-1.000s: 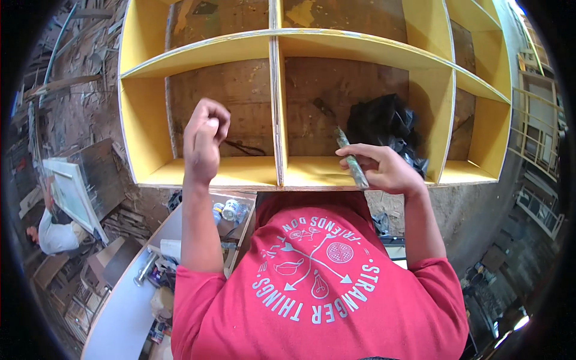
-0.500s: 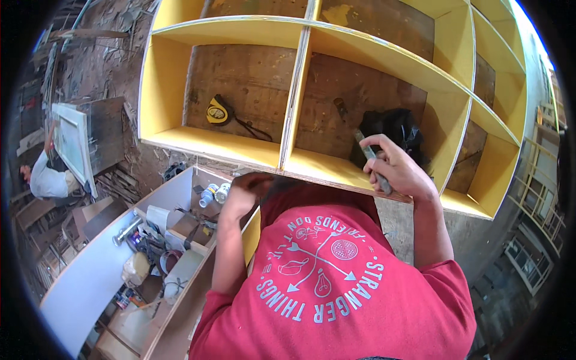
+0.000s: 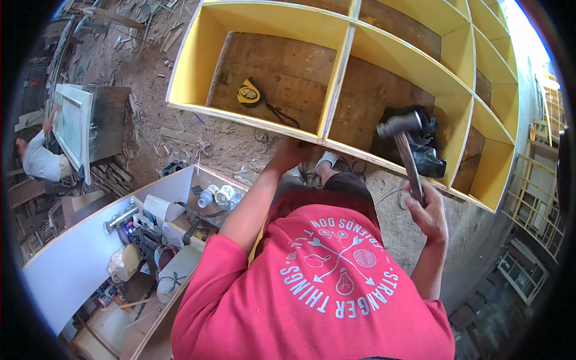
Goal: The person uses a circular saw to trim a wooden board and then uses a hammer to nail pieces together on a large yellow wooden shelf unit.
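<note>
My right hand (image 3: 429, 213) is closed round the wooden handle of a hammer (image 3: 408, 153), whose metal head is up over the front edge of a yellow shelf unit (image 3: 408, 161). My left hand (image 3: 291, 153) is at the unit's near edge, below the upright divider; its fingers are hidden under the board. In the left compartment lies a yellow and black tape measure (image 3: 248, 93) with a dark strap. Black plastic bags (image 3: 427, 157) sit in the compartment behind the hammer.
To my left stands an open wooden box (image 3: 51, 273) with bottles (image 3: 208, 196), a metal cylinder and other clutter. Farther left, another person (image 3: 45, 161) handles a framed panel (image 3: 73, 129). Wood scraps litter the ground. Window frames (image 3: 520, 268) lean at the right.
My right hand has moved right and down, away from the compartment, and now holds the hammer head-up. My left hand has gone to the underside of the edge. The view has shifted.
</note>
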A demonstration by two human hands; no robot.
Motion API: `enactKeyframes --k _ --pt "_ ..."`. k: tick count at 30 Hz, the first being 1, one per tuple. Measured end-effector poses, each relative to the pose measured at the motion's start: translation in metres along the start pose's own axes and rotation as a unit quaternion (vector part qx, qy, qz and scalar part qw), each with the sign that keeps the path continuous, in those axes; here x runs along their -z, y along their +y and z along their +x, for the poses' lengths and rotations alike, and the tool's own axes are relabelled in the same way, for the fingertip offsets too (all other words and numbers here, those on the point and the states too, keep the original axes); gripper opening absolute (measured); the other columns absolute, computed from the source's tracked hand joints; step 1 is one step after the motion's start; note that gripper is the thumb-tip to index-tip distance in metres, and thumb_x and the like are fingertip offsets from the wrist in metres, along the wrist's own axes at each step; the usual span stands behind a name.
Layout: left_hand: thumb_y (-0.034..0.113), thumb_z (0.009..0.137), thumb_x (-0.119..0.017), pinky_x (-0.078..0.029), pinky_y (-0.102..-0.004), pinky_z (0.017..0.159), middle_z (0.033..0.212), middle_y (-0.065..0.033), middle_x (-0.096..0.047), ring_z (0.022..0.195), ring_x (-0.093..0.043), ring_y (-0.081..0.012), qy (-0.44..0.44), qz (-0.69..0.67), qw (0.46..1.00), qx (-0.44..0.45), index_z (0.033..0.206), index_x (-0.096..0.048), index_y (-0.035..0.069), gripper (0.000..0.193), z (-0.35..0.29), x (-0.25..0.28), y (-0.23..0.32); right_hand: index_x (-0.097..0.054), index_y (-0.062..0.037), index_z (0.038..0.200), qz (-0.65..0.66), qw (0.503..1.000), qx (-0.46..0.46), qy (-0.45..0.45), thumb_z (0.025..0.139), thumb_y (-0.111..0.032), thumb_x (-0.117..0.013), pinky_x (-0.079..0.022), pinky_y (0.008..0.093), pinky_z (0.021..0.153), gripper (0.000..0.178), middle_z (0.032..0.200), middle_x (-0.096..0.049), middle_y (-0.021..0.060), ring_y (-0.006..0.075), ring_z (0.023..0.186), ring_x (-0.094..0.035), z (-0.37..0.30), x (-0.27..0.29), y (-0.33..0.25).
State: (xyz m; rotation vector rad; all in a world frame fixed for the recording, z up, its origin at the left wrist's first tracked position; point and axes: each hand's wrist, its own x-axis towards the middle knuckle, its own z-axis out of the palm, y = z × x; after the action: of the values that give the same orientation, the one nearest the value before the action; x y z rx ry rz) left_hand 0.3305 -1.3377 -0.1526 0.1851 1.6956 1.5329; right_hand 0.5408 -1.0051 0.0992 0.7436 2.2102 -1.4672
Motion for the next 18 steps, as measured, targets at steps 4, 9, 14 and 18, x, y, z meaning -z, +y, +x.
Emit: enactKeyframes --k 4,9,14,18 --pt "0.014 0.093 -0.082 -0.056 -0.0307 0.067 0.089 -0.0018 -0.071 0.078 -0.066 -0.0116 -0.018 0.083 0.996 0.024 0.117 -0.071 0.002 0.030 -0.001 0.001 0.043 -0.072 -0.0024 0.119 0.150 0.985 -0.072 -0.038 0.095 -0.032 -0.080 -0.046 0.0312 0.064 0.039 0.074 -0.056 -0.0028 0.0101 0.070 -0.054 -0.036 -0.036 0.003" --pt "0.004 0.086 -0.083 -0.060 -0.0352 0.078 0.106 -0.0064 -0.077 0.094 -0.072 -0.0181 -0.031 0.020 0.999 -0.027 0.130 -0.068 0.001 0.047 0.015 0.009 -0.005 -0.077 -0.0046 0.116 -0.202 0.975 -0.075 -0.061 0.093 -0.032 -0.082 -0.056 0.0392 0.076 0.036 0.086 -0.075 0.0166 0.0270 0.081 -0.073 -0.033 -0.072 -0.004" --pt "-0.002 0.085 -0.081 -0.061 -0.0340 0.082 0.114 -0.0072 -0.077 0.100 -0.074 -0.0179 -0.034 0.027 0.997 -0.068 0.133 -0.066 0.000 0.050 0.013 0.001 0.006 -0.077 -0.0070 0.117 -0.230 0.969 -0.065 -0.069 0.096 -0.043 -0.074 -0.057 0.0479 0.086 0.042 0.100 -0.077 0.0230 0.0415 0.097 -0.074 0.004 -0.114 0.033" --pt "0.000 0.081 -0.085 -0.062 -0.0351 0.085 0.108 -0.0090 -0.080 0.098 -0.075 -0.0179 0.009 -0.012 0.999 -0.043 0.124 -0.072 0.000 0.045 0.006 -0.006 0.024 -0.075 -0.0079 0.118 -0.218 0.967 -0.027 -0.127 0.097 -0.048 -0.071 -0.056 0.0496 0.089 0.045 0.105 -0.076 0.0243 0.0436 0.101 -0.073 0.038 -0.128 0.053"
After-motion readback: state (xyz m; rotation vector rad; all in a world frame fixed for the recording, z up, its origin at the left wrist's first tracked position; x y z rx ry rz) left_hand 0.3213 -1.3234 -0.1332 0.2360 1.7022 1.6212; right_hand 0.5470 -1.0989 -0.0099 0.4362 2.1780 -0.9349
